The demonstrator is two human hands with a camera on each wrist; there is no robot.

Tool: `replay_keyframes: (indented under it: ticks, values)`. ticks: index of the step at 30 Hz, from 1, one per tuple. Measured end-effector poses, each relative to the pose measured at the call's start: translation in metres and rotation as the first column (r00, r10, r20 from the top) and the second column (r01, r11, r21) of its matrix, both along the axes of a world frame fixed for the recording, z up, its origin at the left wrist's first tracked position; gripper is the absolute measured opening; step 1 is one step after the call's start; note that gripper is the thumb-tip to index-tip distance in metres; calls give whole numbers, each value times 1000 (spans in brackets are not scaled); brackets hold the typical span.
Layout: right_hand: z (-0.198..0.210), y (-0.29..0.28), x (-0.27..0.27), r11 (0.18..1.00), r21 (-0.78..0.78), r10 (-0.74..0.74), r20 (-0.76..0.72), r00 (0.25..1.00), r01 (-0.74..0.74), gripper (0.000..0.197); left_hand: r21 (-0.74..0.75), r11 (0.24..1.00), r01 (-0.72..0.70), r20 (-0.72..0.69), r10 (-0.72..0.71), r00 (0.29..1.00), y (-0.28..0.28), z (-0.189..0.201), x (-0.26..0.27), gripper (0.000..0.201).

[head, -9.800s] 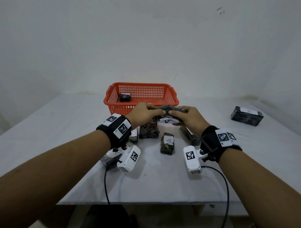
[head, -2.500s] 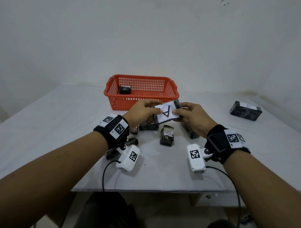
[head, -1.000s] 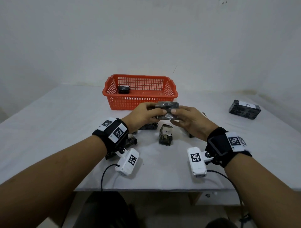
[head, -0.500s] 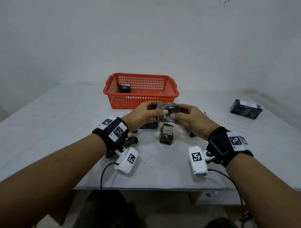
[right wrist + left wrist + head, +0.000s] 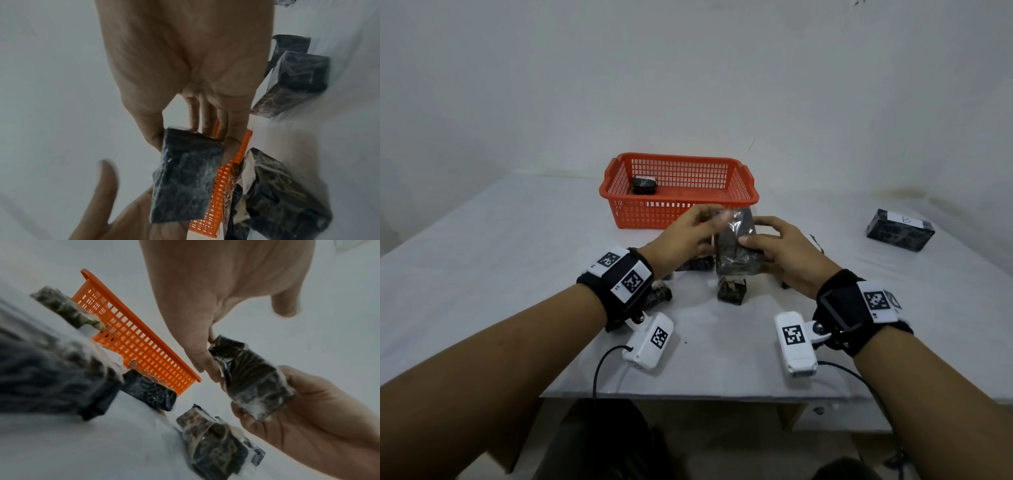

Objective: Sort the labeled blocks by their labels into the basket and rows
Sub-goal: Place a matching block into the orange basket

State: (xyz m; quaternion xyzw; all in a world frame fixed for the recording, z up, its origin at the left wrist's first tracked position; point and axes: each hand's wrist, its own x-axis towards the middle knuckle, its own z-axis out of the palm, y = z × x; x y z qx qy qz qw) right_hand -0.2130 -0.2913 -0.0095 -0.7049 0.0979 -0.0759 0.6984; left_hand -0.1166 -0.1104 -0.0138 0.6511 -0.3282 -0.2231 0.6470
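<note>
Both forearms reach forward, hands meeting mid-air. Left hand (image 5: 685, 236) pinches block (image 5: 738, 246) top; right hand (image 5: 787, 255) grips its lower end.

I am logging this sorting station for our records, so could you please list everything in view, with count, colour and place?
Basket: one, orange mesh, far centre of the table.
Block in the basket: one, dark, at its left end.
Held block: one, dark and plastic-wrapped, lifted above the table centre between both hands; no label shows.
Loose blocks: several, dark, on the table under and beside the hands; partly hidden, so the exact count is unclear.
Far block: one, dark with a white label on top, alone at the table's right.
Table: one, white.
Wrist cameras: two, white, one under each wrist.
Left hand: pinches the held block's upper end.
Right hand: grips its lower end.
</note>
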Motion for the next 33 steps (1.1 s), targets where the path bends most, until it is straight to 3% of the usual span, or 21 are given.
replay_keyframes:
  ticks: [2,4,8,11,16,19,21,24,26,29,33]
  values:
    - [2,0,-1,1000,-17,-13,47,999,14,51,-23,996,-83,15,83,996,-3,3,0,37]
    - [5,1,-3,999,-42,0,69,998,2,55,-24,990,-142,97,144,985,-3,4,2,31]
    - [17,2,-6,997,-72,-12,-24,1000,10,44,-49,980,-194,187,200,962,1,5,5,49]
    - [19,2,-8,998,-1,56,-137,989,-57,51,-71,981,-179,187,190,964,2,6,3,57]
    - [20,8,-6,992,120,56,-51,997,-49,46,-125,986,-111,221,136,966,4,10,-2,59]
    - [19,8,-4,997,72,45,-49,998,-42,31,-85,993,-76,322,99,942,8,6,-1,58]
    - [18,6,-3,1000,19,13,-36,999,-13,32,-45,996,-71,342,82,936,8,3,1,62]
    - [18,5,-1,999,-41,-24,43,999,26,36,67,995,-74,217,58,974,7,3,2,73]
    - [16,4,0,998,-44,-31,74,997,34,38,78,997,-22,99,14,995,6,2,3,55]
    - [13,0,2,1000,-20,7,74,997,-6,46,-2,999,-47,54,47,997,5,2,3,25]
    - [10,-1,2,996,-4,85,42,995,-85,53,-49,996,-71,-6,71,997,3,1,5,24]
